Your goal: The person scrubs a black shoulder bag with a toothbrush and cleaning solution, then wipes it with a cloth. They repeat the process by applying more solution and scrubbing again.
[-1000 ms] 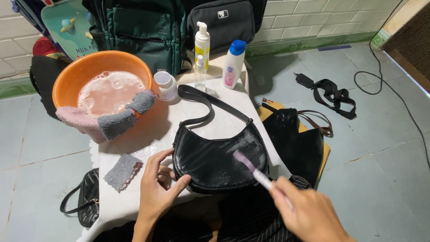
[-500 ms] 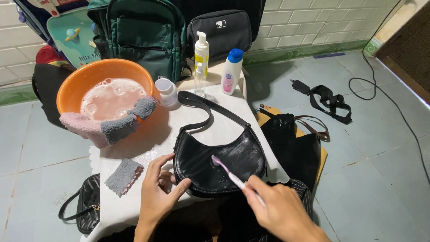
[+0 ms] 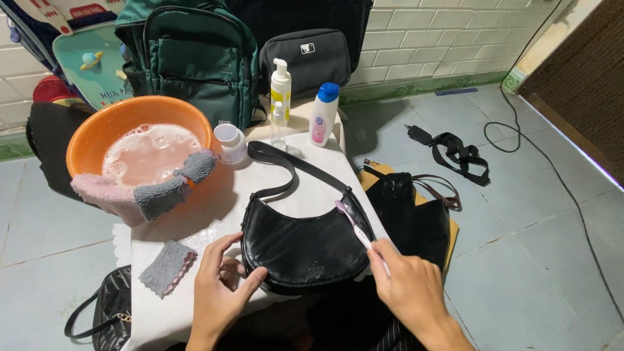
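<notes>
A black crescent-shaped shoulder bag lies flat on the small white table, its strap looping toward the bottles. My left hand presses on the bag's lower left edge, fingers spread. My right hand grips a pink-and-white toothbrush, whose bristle end rests on the bag's upper right rim.
An orange basin of foamy water with a pink-grey cloth over its rim stands at the table's left. A small grey cloth, a white jar, a pump bottle and a blue-capped bottle stand nearby. Other black bags lie on the tiled floor.
My right hand has moved the toothbrush up and right across the bag, from its middle to the upper right rim. My left hand stays on the bag's left edge.
</notes>
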